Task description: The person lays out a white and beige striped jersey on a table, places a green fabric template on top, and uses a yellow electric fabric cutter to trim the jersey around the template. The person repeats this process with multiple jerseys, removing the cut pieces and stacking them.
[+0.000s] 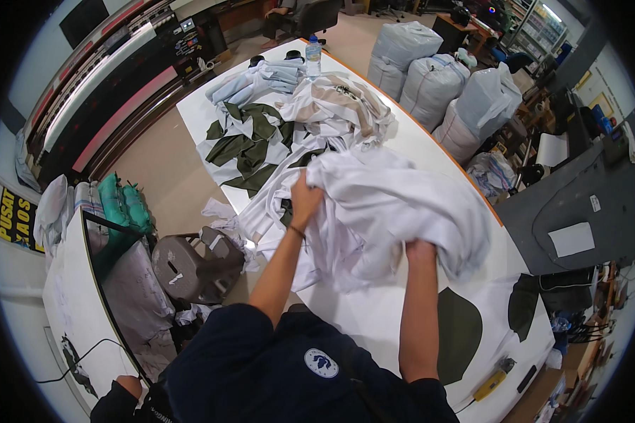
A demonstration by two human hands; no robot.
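Both hands grip a bundle of white fabric [395, 204] at the table [416, 151] centre: left hand [306, 199] clutches its edge at nine o'clock, right hand [420, 250] pinches it at six. Green-and-white cut pieces [250, 144] lie at eleven.

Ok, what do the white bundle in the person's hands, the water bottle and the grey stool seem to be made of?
The white bundle, gripped by left hand and right hand, looks like soft matte woven or knit cloth: it folds and drapes. The water bottle seems clear plastic, see-through with a blue cap. The grey stool looks like moulded plastic, smooth and dull; that is less sure.
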